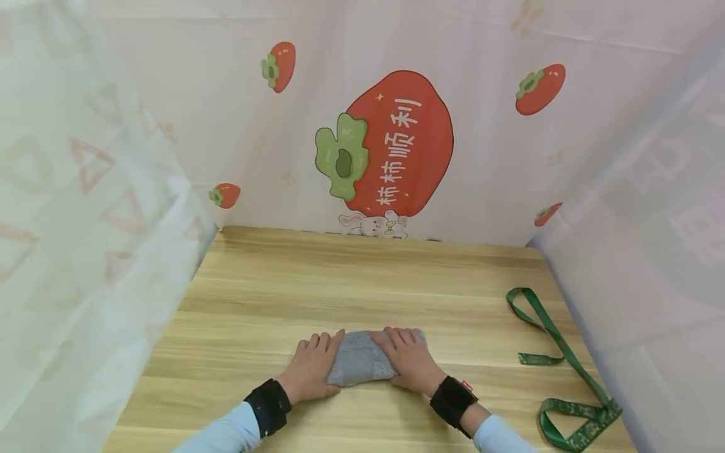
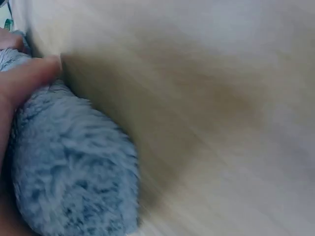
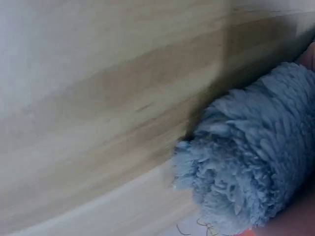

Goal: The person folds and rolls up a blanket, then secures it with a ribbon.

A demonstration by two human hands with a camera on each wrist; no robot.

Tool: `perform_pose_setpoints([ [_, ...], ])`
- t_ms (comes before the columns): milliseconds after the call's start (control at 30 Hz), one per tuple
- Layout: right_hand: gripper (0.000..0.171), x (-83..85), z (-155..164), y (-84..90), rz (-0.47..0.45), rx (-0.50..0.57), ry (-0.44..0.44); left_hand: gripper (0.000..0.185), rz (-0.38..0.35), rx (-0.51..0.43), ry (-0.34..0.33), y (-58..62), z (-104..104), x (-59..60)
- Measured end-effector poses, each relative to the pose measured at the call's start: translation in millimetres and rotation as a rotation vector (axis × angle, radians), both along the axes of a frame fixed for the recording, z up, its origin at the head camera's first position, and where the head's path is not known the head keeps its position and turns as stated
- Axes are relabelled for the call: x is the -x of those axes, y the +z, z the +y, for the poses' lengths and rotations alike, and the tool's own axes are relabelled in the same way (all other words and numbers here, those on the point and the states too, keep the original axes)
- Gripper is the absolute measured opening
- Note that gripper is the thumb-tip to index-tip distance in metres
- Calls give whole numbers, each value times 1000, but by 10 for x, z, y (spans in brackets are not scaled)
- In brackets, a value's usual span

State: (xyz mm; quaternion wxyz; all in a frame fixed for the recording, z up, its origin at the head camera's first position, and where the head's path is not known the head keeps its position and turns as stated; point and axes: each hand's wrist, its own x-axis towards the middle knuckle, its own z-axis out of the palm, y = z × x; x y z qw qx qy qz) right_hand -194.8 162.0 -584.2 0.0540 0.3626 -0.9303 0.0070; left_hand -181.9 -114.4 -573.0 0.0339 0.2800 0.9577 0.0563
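Note:
A rolled grey fluffy towel lies on the wooden table near its front edge. My left hand rests on the roll's left end, fingers laid over it. My right hand lies on its right end the same way. In the left wrist view the towel fills the lower left, and a finger presses along it. The right wrist view shows the towel's rolled end close up against the wood.
A green ribbon lies looped on the table's right side. Printed cloth walls with a red persimmon picture close off the back and both sides. Bare wood stretches behind the towel.

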Motion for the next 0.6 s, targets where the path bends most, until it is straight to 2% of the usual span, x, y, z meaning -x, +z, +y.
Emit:
perform_pose_setpoints([
  [67, 108, 33, -6, -7, 62, -11, -5, 112, -17, -9, 22, 7, 5, -30],
  [167, 90, 146, -37, 6, 183, -50, -46, 105, -98, -56, 75, 45, 75, -106],
  [233, 79, 269, -70, 18, 248, -53, -102, 95, -172, -138, 101, 71, 157, -177],
  [300, 74, 421, -111, 38, 268, -45, -161, 84, -248, -243, 109, 95, 255, -245],
  [400, 76, 652, -155, 86, 184, 43, -191, 75, -343, -401, 113, 109, 395, -312],
  [467, 82, 736, -155, 168, 55, 145, -191, 76, -400, -471, 128, 121, 456, -332],
  [533, 79, 731, -128, 270, -76, 281, -202, 79, -447, -505, 149, 143, 479, -344],
  [600, 71, 634, -97, 381, -187, 418, -228, 81, -468, -512, 161, 178, 467, -353],
])
